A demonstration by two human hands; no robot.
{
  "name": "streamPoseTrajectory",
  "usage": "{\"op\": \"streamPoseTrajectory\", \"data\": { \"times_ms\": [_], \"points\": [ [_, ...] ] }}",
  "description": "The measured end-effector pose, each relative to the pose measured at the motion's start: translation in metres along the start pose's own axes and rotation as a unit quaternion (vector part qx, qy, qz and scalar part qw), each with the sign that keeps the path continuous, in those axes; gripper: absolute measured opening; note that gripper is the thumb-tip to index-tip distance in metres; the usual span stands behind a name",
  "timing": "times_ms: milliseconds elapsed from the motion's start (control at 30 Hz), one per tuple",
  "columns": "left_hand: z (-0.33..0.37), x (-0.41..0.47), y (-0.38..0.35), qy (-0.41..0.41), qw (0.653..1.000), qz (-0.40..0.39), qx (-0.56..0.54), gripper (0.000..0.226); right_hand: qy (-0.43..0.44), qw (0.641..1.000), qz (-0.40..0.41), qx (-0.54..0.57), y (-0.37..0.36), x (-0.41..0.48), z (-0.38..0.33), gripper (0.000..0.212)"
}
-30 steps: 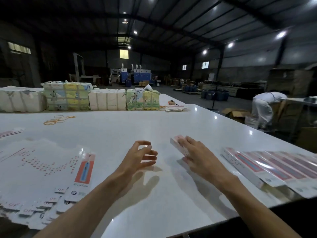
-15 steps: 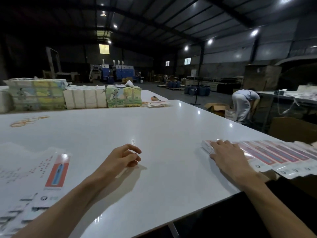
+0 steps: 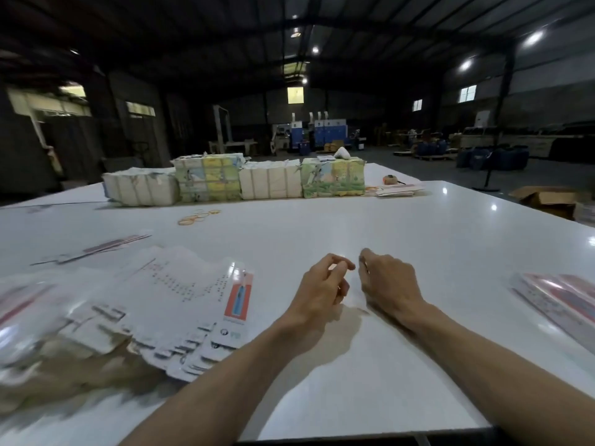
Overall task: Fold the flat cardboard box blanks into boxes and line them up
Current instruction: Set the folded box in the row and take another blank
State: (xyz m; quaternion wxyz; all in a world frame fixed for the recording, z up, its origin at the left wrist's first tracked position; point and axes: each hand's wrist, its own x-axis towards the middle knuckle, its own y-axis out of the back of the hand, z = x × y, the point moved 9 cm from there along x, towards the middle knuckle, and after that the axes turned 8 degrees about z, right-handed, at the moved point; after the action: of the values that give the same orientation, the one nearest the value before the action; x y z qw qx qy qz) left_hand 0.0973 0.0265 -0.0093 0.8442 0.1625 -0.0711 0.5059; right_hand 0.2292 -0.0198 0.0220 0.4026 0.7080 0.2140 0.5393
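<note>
Hands close together, left hand (image 3: pixel 322 286), right hand (image 3: pixel 390 284), loosely curled, empty, blanks (image 3: pixel 180 294) left, boxes (image 3: pixel 561 300) right.

Open tabletop (image 3: pixel 354 226) lies between blank stack (image 3: pixel 180 294), folded boxes (image 3: pixel 560 297) and far bundles (image 3: pixel 270 180).
</note>
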Motion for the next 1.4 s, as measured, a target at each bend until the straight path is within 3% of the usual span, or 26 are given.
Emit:
{"op": "streamPoseTrajectory", "data": {
  "times_ms": [133, 233, 367, 433, 533, 633, 767, 867, 1000, 1067, 1167, 1300, 1400],
  "points": [
    [0.003, 0.005, 0.016, -0.027, 0.983, 0.083, 0.164, 0.014, -0.038, 0.997, 0.050, 0.049, -0.007, 0.004, 0.024, 0.015],
    [0.014, 0.019, 0.037, -0.020, 0.944, 0.057, 0.326, 0.021, -0.058, 0.994, 0.044, 0.081, -0.009, 0.004, 0.033, 0.018],
    [0.017, 0.023, 0.087, 0.084, 0.832, -0.026, 0.547, 0.056, -0.058, 0.990, 0.045, 0.117, -0.011, 0.005, 0.031, 0.020],
    [0.023, 0.013, 0.114, 0.125, 0.773, -0.032, 0.621, 0.078, -0.061, 0.989, 0.042, 0.131, -0.011, 0.005, 0.032, 0.020],
    [0.026, 0.004, 0.150, 0.168, 0.693, -0.026, 0.701, 0.092, -0.061, 0.986, 0.045, 0.148, -0.011, 0.005, 0.031, 0.019],
    [0.015, -0.001, 0.168, 0.207, 0.646, -0.043, 0.733, 0.090, -0.062, 0.985, 0.046, 0.157, -0.011, 0.005, 0.032, 0.019],
    [0.014, 0.008, 0.183, 0.207, 0.658, -0.035, 0.723, 0.084, -0.068, 0.982, 0.045, 0.172, -0.011, 0.004, 0.036, 0.020],
    [0.009, 0.013, 0.193, 0.245, 0.672, -0.044, 0.698, 0.095, -0.065, 0.981, 0.041, 0.178, -0.012, 0.004, 0.035, 0.019],
    [0.005, 0.018, 0.203, 0.261, 0.713, -0.013, 0.650, 0.104, -0.061, 0.980, 0.029, 0.185, -0.013, 0.003, 0.034, 0.020],
    [0.003, 0.022, 0.202, 0.253, 0.731, -0.025, 0.633, 0.094, -0.059, 0.980, 0.023, 0.191, -0.014, 0.003, 0.033, 0.020],
    [-0.002, 0.031, 0.193, 0.247, 0.781, -0.053, 0.571, 0.054, -0.049, 0.979, 0.007, 0.197, -0.017, 0.003, 0.029, 0.020],
    [0.008, 0.040, 0.187, 0.229, 0.866, -0.001, 0.444, 0.034, -0.055, 0.977, 0.002, 0.208, -0.018, 0.003, 0.029, 0.020],
    [0.016, 0.042, 0.153, 0.221, 0.955, 0.000, 0.197, 0.028, -0.063, 0.972, 0.018, 0.227, -0.016, 0.004, 0.030, 0.020]
  ]
}}
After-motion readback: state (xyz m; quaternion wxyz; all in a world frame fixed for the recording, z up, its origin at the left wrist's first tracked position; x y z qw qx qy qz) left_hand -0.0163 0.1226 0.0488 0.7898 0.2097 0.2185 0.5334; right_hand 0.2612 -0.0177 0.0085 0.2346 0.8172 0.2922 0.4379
